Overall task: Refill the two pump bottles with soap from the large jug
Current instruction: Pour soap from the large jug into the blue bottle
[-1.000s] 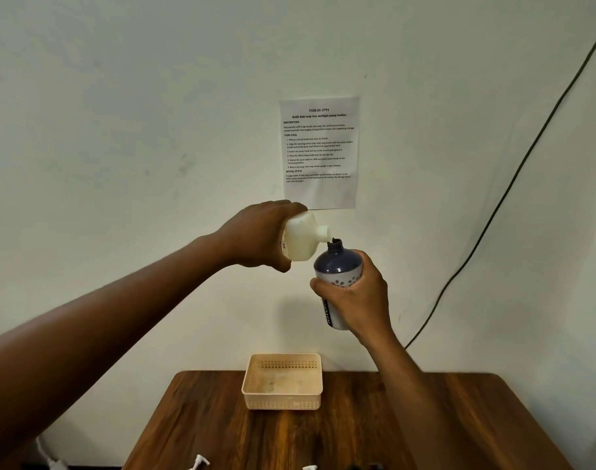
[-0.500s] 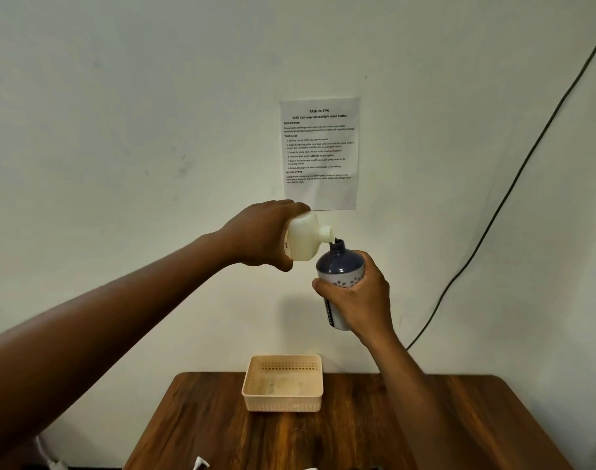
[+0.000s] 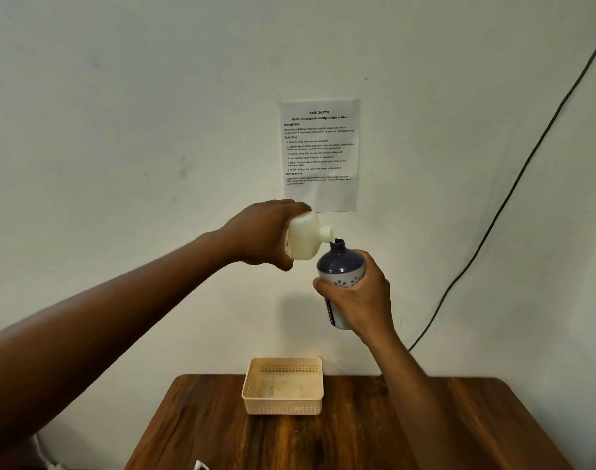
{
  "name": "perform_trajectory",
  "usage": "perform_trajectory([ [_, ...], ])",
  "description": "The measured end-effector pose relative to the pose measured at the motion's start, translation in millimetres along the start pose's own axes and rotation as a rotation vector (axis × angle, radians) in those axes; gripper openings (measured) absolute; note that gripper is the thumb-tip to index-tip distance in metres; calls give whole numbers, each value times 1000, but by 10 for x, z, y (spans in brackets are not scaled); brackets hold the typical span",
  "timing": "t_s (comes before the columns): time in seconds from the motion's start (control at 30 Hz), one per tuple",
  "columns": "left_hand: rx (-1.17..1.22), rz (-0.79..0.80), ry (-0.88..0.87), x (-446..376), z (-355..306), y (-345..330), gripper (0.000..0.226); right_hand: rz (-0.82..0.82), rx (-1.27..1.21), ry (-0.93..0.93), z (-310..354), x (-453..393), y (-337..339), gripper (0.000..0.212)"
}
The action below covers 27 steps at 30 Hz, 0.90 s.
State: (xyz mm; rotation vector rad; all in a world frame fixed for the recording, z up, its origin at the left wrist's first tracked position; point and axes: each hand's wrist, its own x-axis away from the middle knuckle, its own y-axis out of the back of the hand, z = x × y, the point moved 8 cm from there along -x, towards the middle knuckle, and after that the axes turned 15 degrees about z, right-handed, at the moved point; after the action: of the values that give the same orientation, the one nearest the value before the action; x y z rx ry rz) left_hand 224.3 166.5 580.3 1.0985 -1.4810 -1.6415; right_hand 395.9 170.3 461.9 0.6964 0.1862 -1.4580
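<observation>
My left hand [image 3: 262, 234] grips a cream-white soap jug [image 3: 305, 237], tipped on its side with its spout pointing right. The spout sits right at the open neck of a dark blue and white pump bottle [image 3: 340, 266]. My right hand [image 3: 359, 296] holds that bottle upright by its body, high above the table. The bottle has no pump head on it. No second pump bottle shows in the view.
A beige perforated basket [image 3: 283, 407] stands at the back edge of the wooden table [image 3: 340, 442]. A white pump head tip [image 3: 200, 465] peeks in at the bottom edge. A printed task sheet [image 3: 320, 154] hangs on the wall, and a black cable [image 3: 513, 184] runs down at the right.
Both hands have stayed almost still. The jug's spout has come slightly closer to the bottle's neck.
</observation>
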Motion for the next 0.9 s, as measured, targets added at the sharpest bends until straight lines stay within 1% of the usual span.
perform_trajectory([
  [0.13, 4, -3, -6, -7, 1, -12, 73, 6, 0, -1, -19, -3, 1, 67],
  [0.37, -15, 2, -11, -53, 10, -15, 77, 14, -5, -5, -31, -20, 8, 67],
  [0.9, -43, -7, -24, -74, -1, 40, 77, 0, 9, -3, 1, -29, 28, 67],
])
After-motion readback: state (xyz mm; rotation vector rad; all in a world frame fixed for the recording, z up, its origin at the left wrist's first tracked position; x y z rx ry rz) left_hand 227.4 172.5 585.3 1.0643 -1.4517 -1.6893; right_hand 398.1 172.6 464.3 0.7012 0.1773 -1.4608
